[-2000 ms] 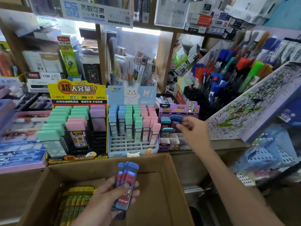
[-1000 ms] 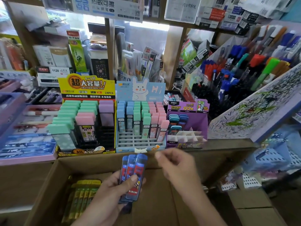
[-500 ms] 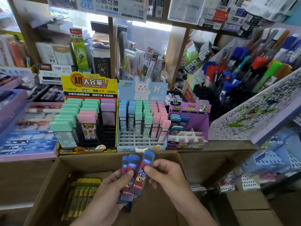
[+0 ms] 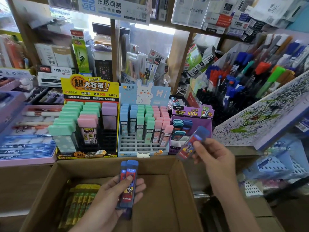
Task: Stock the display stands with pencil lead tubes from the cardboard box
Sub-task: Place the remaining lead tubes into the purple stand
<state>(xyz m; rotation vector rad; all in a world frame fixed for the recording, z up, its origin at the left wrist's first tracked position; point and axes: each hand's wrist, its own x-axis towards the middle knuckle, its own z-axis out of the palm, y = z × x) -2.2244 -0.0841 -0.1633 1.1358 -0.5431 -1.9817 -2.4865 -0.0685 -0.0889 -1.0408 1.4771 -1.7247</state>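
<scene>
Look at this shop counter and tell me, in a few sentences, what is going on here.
A person is restocking pencil leads. The right hand pinches one blue lead tube, tilted, in front of the purple display stand, whose front slots are empty. The left hand grips a small stack of matching tubes over the open cardboard box, where yellow-green tubes lie at the left.
</scene>
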